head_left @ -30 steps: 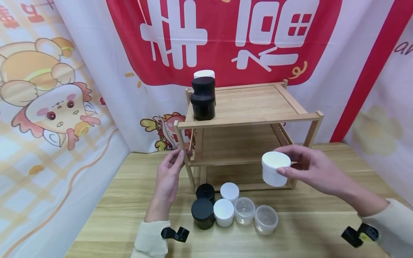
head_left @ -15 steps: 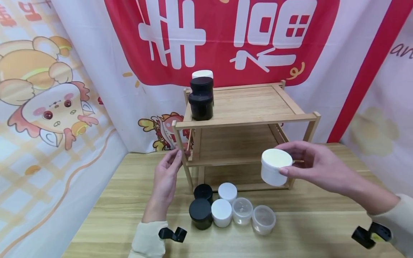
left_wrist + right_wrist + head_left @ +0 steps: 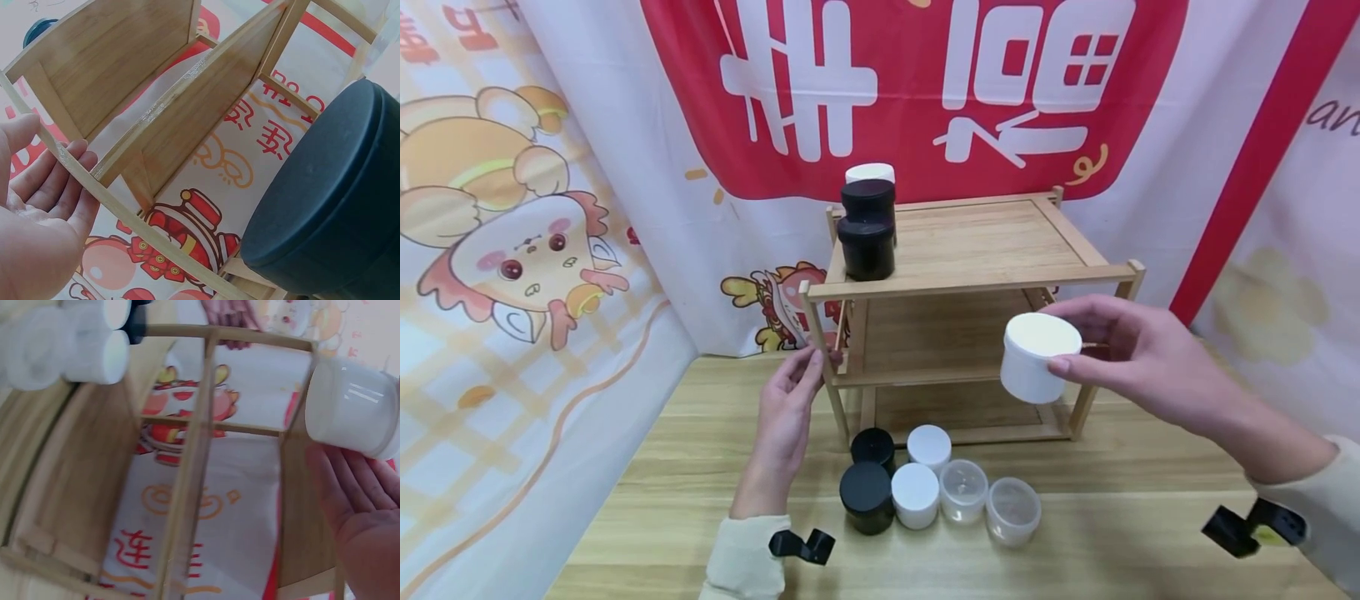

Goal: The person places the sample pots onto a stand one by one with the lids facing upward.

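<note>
Holding a white lidded jar (image 3: 1037, 367) in the air, the right hand (image 3: 1153, 358) pinches it between thumb and fingers in the head view, just in front of the right part of a three-level wooden shelf (image 3: 985, 246), slightly tilted and overlapping the middle level. The left hand (image 3: 786, 404) pinches the shelf's front left post (image 3: 813, 321). On the top level, at the left, one small black jar (image 3: 868, 198) sits on a larger black jar (image 3: 869, 257), with a white lid (image 3: 870, 172) showing behind. On the wood-grain table (image 3: 685, 492), before the shelf, stand two black jars (image 3: 866, 496), two white jars (image 3: 915, 496) and two clear tubs (image 3: 1013, 510). A printed red and white cloth (image 3: 917, 50) hangs behind. From the left wrist, the shelf appears tipped; the left thumb lies on one side of the post and the fingers reach behind it, while a dark lidded jar fills the right foreground. From the right wrist, the held jar is at the right edge, touching extended fingers; the thumb is hidden. The left hand shows at the top, and blurred white jars crowd the upper left.
</note>
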Motion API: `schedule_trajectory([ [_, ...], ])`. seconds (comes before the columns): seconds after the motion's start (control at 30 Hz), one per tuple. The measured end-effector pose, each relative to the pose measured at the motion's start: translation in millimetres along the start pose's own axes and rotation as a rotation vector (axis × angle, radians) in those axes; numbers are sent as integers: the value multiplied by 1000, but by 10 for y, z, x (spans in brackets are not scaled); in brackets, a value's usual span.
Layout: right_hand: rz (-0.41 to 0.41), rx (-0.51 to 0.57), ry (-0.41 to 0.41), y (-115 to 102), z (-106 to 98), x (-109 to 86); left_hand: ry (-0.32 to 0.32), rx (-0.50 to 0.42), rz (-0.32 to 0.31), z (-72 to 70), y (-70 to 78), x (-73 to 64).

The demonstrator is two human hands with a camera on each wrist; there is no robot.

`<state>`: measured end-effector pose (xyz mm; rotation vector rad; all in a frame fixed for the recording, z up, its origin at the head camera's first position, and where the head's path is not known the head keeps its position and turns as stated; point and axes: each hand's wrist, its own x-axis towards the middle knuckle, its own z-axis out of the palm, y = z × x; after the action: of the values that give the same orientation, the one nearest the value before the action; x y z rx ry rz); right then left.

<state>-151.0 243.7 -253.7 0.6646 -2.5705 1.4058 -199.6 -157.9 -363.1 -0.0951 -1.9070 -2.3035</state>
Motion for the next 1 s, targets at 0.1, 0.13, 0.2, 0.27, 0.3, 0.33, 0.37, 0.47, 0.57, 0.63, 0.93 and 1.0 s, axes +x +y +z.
schedule_trajectory([
  [0.1,10,21,36,-73,-11,41,-3,1,-3,7,-3,-2],
  [0.13,15,17,51,-96,-15,57,-3,-1,-5,8,-6,-3],
  [0.2,44,-2,93,-138,-27,83,-4,-2,-8,11,-9,-9],
  [0.27,76,-21,133,-188,-32,116,-3,-4,-6,12,-14,-11],
  [0.3,94,-35,151,-215,-33,136,-2,-4,-6,9,-19,-9],
  [0.33,108,-46,166,-246,-33,155,-2,-6,-4,8,-21,-9],
  [0.37,123,-52,178,-280,-33,177,-2,-5,-1,8,-20,-7],
  [0.47,143,-53,196,-383,-28,275,2,-4,6,4,-19,1],
  [0.57,149,-48,198,-484,-30,399,1,-1,9,4,-16,5],
  [0.63,156,-46,194,-545,-29,489,3,-3,10,7,-18,3],
  [0.93,207,-7,181,-825,40,840,18,-20,30,15,-24,9],
  [1.0,210,6,201,-872,84,913,17,-15,27,11,-22,15],
])
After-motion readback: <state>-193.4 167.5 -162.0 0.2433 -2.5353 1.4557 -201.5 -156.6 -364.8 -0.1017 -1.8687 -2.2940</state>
